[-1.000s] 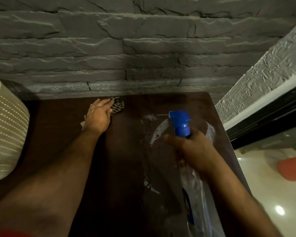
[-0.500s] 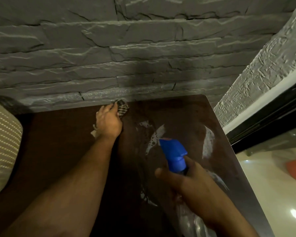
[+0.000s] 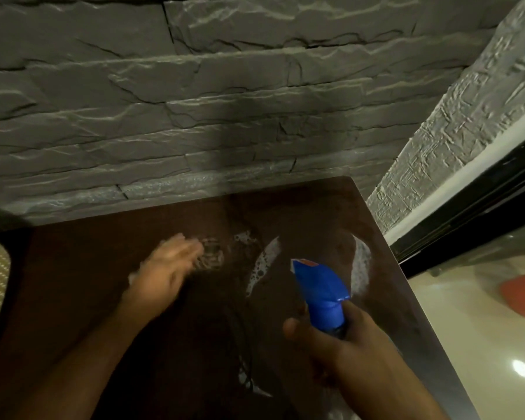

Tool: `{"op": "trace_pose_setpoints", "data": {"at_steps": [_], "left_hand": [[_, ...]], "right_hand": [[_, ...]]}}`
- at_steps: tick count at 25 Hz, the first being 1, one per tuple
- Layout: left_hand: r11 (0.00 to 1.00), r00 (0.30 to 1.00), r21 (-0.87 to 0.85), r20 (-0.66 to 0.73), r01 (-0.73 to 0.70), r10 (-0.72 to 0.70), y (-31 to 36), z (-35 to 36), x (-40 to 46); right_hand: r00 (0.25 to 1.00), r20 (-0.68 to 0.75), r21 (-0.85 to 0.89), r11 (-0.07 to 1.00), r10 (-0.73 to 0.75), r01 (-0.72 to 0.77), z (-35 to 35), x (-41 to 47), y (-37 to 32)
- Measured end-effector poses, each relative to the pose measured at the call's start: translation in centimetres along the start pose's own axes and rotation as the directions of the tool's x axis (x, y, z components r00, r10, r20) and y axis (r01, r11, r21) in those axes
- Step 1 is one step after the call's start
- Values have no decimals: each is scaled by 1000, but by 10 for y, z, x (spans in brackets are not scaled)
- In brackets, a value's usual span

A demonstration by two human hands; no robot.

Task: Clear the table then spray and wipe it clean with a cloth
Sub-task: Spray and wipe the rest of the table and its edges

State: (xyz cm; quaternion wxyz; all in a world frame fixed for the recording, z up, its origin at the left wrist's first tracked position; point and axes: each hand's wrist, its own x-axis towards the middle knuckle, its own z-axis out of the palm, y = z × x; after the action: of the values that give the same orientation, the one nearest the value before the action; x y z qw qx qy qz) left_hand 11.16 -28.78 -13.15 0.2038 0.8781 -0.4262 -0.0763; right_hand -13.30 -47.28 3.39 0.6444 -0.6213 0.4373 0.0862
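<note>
just past left hand (image 3: 167, 268) fingertips, blurred cloth (image 3: 211, 257), on table (image 3: 88, 268)

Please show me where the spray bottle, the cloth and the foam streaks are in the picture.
spray bottle (image 3: 323, 291): head view, on its blue spray head.
cloth (image 3: 211, 256): head view, on the blurred checked part beyond the fingers.
foam streaks (image 3: 264, 265): head view, on the middle white streak.

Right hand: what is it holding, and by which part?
The right hand grips the clear spray bottle with blue trigger head by its neck, just under the head.
</note>
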Motion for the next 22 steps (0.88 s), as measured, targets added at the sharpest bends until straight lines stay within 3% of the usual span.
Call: {"op": "trace_pose_setpoints", "data": {"at_steps": [1, 3, 4, 6, 8, 9, 11, 14, 16, 18, 20, 22], "left_hand": [[990, 987, 33, -90, 138, -135, -13, 1, 31], [909, 887, 4, -219, 417, -406, -5, 6, 90], [904, 881, 28, -237, 427, -409, 16, 19, 103], [959, 966, 188, -190, 210, -175, 62, 46, 78], [981, 989, 193, -144, 6, 22, 70, 53, 18], [985, 989, 174, -143, 5, 20, 66, 45, -9], [975, 971, 141, -188, 175, -147, 42, 24, -24], [885, 857, 53, -285, 462, -430, 39, 18, 42], [859, 822, -30, -276, 510, -498, 67, 24, 103], [903, 876, -50, -228, 426, -426, 88, 34, 120], [969, 954, 65, -200, 240, -223, 88, 38, 79], [988, 973, 105, -211, 113, -89, 67, 32, 27]], "right_hand": [[1000, 0, 6, 1000, 6, -6, -1, 1, -1], [1000, -11, 21, 1000, 4, -3, 3, 3, -2], [1000, -19, 21, 1000, 0, 0, 6, 5, -2], [1000, -13, 31, 1000, -5, 6, 11, 6, -2], [1000, 6, 52, 999, -3, 2, 15, 6, -2], [1000, 16, 57, 998, 1, -2, 15, 5, -3], [1000, 11, 69, 998, 5, -6, 10, 5, -4], [1000, 8, 72, 997, -5, 5, 8, 8, -2], [1000, 21, 75, 997, -5, 4, 12, 11, 2], [1000, 22, 80, 997, -8, 7, 16, 11, 6], [1000, 16, 97, 995, -13, 11, 18, 8, 7], [1000, 6, 129, 992, -11, 10, 14, 3, 5]]}}
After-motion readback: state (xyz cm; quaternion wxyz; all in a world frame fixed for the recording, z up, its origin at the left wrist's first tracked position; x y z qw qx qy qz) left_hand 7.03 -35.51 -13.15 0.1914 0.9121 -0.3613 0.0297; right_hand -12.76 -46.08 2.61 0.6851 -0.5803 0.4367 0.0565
